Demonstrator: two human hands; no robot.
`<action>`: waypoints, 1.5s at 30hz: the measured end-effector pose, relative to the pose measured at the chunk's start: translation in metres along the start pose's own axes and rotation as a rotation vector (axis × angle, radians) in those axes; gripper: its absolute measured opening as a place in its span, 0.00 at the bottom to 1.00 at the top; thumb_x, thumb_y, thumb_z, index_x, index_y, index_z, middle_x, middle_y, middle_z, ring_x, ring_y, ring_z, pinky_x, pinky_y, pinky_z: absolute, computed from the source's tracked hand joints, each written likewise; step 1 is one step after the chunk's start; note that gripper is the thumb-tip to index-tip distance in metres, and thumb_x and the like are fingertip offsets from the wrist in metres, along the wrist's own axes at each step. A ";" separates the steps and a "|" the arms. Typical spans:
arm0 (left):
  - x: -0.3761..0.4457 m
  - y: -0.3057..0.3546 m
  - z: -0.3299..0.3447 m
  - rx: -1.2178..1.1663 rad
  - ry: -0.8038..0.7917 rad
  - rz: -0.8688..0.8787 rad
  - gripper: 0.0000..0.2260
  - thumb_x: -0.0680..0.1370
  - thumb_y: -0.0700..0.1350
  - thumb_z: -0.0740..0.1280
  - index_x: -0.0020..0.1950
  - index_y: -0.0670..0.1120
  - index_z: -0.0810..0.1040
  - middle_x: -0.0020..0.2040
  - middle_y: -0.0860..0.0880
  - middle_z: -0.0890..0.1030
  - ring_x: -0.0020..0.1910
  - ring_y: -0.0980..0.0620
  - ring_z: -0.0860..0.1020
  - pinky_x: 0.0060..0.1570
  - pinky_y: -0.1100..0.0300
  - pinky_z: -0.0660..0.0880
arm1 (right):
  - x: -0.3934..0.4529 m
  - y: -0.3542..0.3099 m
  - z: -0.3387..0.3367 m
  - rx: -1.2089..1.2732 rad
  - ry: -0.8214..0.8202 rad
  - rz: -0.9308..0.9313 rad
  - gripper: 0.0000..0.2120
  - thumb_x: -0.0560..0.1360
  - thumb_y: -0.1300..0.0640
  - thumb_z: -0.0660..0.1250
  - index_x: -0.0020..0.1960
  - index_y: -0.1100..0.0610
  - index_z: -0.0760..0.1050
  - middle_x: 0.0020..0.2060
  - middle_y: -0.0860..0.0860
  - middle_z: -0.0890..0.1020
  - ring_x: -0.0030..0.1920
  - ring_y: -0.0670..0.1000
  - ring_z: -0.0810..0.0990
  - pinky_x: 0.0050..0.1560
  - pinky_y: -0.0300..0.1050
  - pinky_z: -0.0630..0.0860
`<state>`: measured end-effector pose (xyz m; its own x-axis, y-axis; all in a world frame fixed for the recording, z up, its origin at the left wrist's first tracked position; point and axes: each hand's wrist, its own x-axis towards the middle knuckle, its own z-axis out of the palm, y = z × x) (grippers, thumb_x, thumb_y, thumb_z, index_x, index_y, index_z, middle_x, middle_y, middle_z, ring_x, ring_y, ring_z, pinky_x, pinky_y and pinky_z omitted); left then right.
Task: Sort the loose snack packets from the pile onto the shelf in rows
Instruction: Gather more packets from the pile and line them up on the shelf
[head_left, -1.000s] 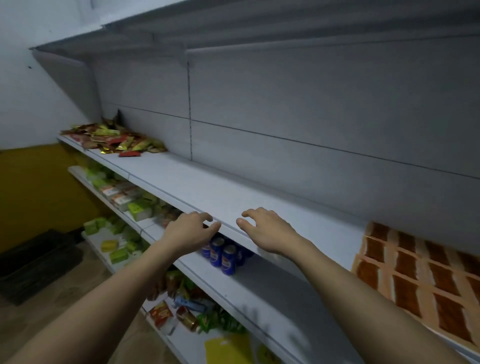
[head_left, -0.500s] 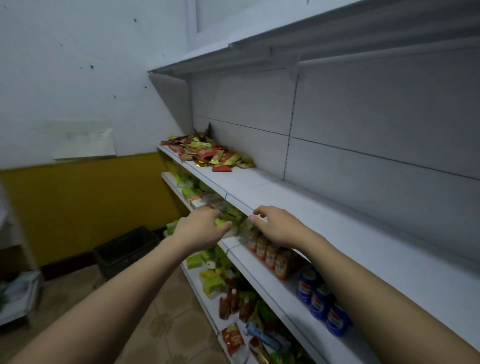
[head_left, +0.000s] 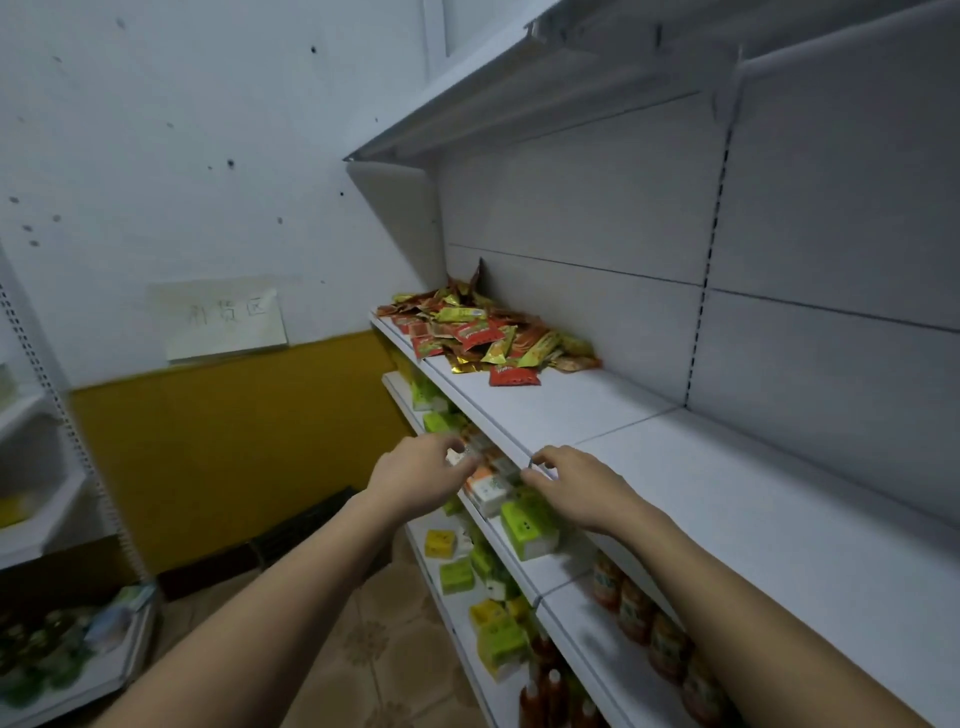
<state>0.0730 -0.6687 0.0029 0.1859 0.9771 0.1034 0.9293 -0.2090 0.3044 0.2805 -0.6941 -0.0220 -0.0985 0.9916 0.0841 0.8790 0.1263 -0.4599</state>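
Head cam has swung left compared with a second ago: back then you were looking at the right stretch of the shelf with the brown packs laid out in rows, now those are out of frame and the far-left end is in view. So you're walking along the shelf toward the pile, which reads as the approach for a first (or next) grab, nothing picked up yet.

Going left to right: on the wall there's a paper sign (head_left: 227, 322) with three handwritten characters on it, too faint for me to read. Further left there's a side rack (head_left: 49, 457) with some blurry stuff on it.

Your left hand (head_left: 418, 475) hangs just off the front edge of the shelf (head_left: 675, 467), fingers loosely curled, holding nothing as far as I can see, though it's a bit motion-blurred. Your right hand (head_left: 576, 491) is right beside it, fingertips at the shelf lip, also empty and relaxed. Both were in pretty much this same pose a second ago, just further right along the edge.

The pile of snack packets (head_left: 485, 335) sits at the far left end of the shelf against the back panel, red, yellow and gold wrappers all jumbled, with one red packet (head_left: 514, 375) lying loose at the near edge. Print on them is too small to read. It's well apart from your hands, so you need a few more steps before reaching.

Lower shelves have green boxes (head_left: 530, 525) and bottles (head_left: 631, 605), no legible labels.
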 end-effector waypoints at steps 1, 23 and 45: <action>0.019 0.000 0.001 0.013 -0.001 0.005 0.19 0.80 0.65 0.58 0.62 0.57 0.78 0.58 0.52 0.82 0.54 0.51 0.80 0.51 0.51 0.80 | 0.018 0.005 0.000 0.008 -0.006 0.009 0.22 0.80 0.39 0.57 0.68 0.51 0.72 0.66 0.50 0.76 0.65 0.53 0.74 0.61 0.52 0.73; 0.336 -0.113 0.051 -0.125 0.014 0.138 0.19 0.82 0.61 0.59 0.66 0.53 0.77 0.62 0.51 0.80 0.58 0.50 0.78 0.54 0.51 0.78 | 0.343 0.006 0.056 0.148 0.083 0.074 0.18 0.80 0.46 0.62 0.66 0.51 0.74 0.63 0.48 0.78 0.61 0.49 0.76 0.61 0.51 0.74; 0.544 -0.115 0.060 -0.551 -0.106 0.362 0.15 0.82 0.51 0.65 0.68 0.49 0.77 0.62 0.53 0.78 0.61 0.52 0.76 0.59 0.55 0.75 | 0.502 0.100 0.035 0.180 0.494 0.702 0.19 0.77 0.51 0.68 0.60 0.63 0.73 0.55 0.60 0.80 0.56 0.61 0.78 0.48 0.48 0.71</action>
<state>0.0868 -0.1111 -0.0329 0.5120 0.8343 0.2044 0.5089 -0.4863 0.7104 0.3027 -0.1823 -0.0568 0.6873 0.7216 0.0832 0.5697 -0.4644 -0.6781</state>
